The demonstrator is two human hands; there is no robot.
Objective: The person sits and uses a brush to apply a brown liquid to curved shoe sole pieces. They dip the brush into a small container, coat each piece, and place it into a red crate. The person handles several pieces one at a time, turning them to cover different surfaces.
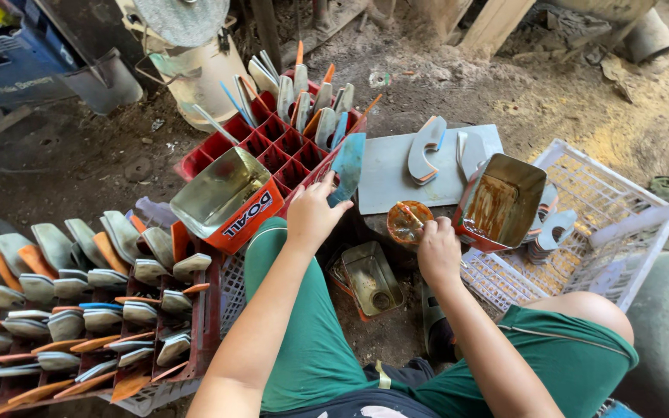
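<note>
- Left hand (313,217) pinches a flat blue-grey shoe sole (348,166) by its lower edge, upright over the red divided crate (272,147).
- Right hand (437,249) is closed around a brush handle dipped in a small round glue tin (407,221).
- An orange rectangular can (230,200), white lettering on its side, lies tilted beside the crate.
- A second, glue-stained can (501,203) leans on the white basket (621,224).

There is only one view, from a camera worn on the person's head. It looks steeply down and a little forward, over the green-clad knees, at the dirt floor (458,85). It is close: both forearms enter from the lower edge, and the left hand (313,217) and right hand (437,249) sit near the middle. The red divided crate (272,143) and the white basket (621,224) lie just beyond them.
</note>
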